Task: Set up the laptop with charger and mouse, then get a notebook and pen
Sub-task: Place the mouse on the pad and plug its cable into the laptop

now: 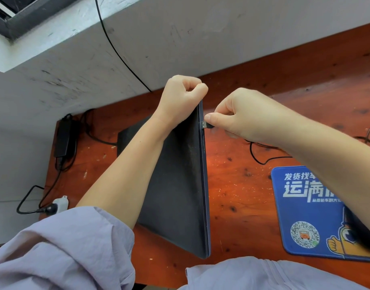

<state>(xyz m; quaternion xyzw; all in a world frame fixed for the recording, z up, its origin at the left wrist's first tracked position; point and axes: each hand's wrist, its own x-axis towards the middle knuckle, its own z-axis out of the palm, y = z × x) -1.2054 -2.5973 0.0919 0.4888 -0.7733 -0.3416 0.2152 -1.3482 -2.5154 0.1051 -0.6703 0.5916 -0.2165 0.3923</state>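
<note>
The closed dark laptop (175, 185) is tipped up on its left side, its right edge raised off the wooden desk (238, 185). My left hand (183, 95) grips the far corner of that raised edge. My right hand (242, 116) pinches a black USB plug (205, 124), whose metal tip touches a port on the laptop's right edge. The plug's black cable (261, 160) runs right across the desk. A black mouse (362, 229) sits partly hidden under my right forearm on the blue mouse pad (301, 208). The black charger brick (63, 139) lies at the desk's far left.
A white power strip (60, 203) with a black plug in it sits at the desk's left edge. A grey wall and ledge (75, 59) run behind the desk, with a thin black wire (115, 49) hanging down them. Charger cables loop near the brick.
</note>
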